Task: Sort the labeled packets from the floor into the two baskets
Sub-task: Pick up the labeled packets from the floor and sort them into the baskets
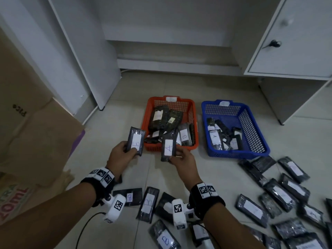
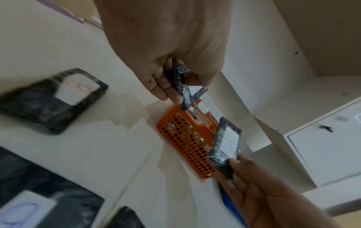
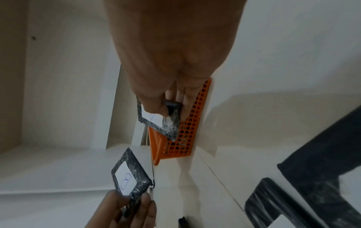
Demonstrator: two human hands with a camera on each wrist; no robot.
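My left hand [image 1: 120, 155] grips a black packet labeled B [image 1: 135, 141] by its lower end, held upright just left of the orange basket [image 1: 195, 130]. My right hand [image 1: 183, 159] pinches a black packet labeled A [image 1: 168, 148] in front of that basket's near wall. The orange basket holds several packets marked B. The blue basket [image 1: 258, 133] to its right holds several packets marked A. The left wrist view shows the B packet [image 2: 187, 86] in my fingers and the A packet [image 2: 226, 143] beyond. The right wrist view shows the A packet [image 3: 158, 118] and the B packet [image 3: 129, 180].
Several black labeled packets [image 1: 280, 193] lie scattered on the tiled floor at the right and near my wrists [image 1: 149, 203]. Brown cardboard boxes [image 1: 36, 133] stand at the left. A white cabinet [image 1: 291, 42] rises at the right, a white panel [image 1: 86, 56] at the left.
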